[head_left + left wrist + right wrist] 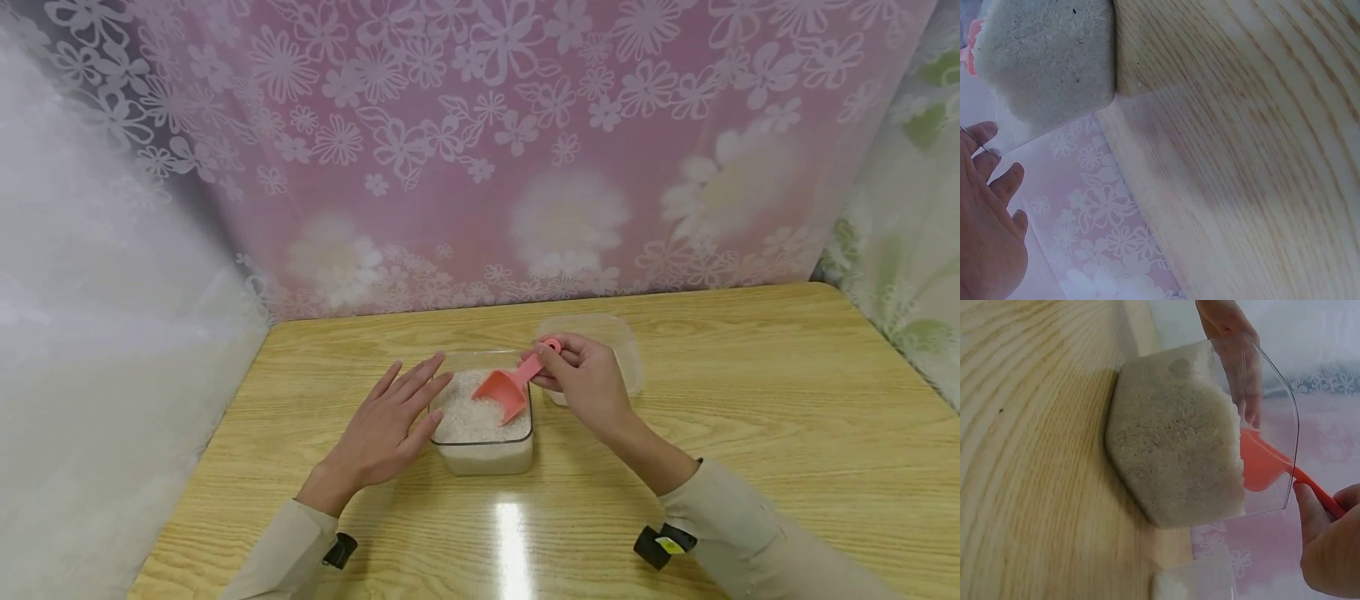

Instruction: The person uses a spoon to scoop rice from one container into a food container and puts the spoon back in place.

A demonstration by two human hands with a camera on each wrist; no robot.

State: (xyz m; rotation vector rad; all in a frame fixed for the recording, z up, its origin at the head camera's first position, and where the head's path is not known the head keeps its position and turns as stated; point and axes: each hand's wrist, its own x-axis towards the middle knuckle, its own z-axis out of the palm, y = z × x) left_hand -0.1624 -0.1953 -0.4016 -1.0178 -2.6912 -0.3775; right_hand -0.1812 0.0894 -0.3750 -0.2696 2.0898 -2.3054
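Observation:
A clear square container [491, 460] of white rice [461, 418] stands on the table, rice filling much of it. My left hand [386, 429] lies along its left side with fingers spread, fingertips at the rim. In the left wrist view, the fingers [1007, 184] are at the container's upper edge. My right hand [588, 379] pinches the handle of a pink scoop [504, 393] between thumb and fingers. The scoop's bowl sits inside the container, its front edge in the rice. Through the clear wall, the right wrist view shows the bowl [1263, 464] at the rice surface.
Behind my right hand stands a second clear container [632, 354], partly hidden; some white contents show low in it in the right wrist view. The wooden table [750, 433] backs onto a pink flowered curtain [450, 208], with pale curtains on both sides.

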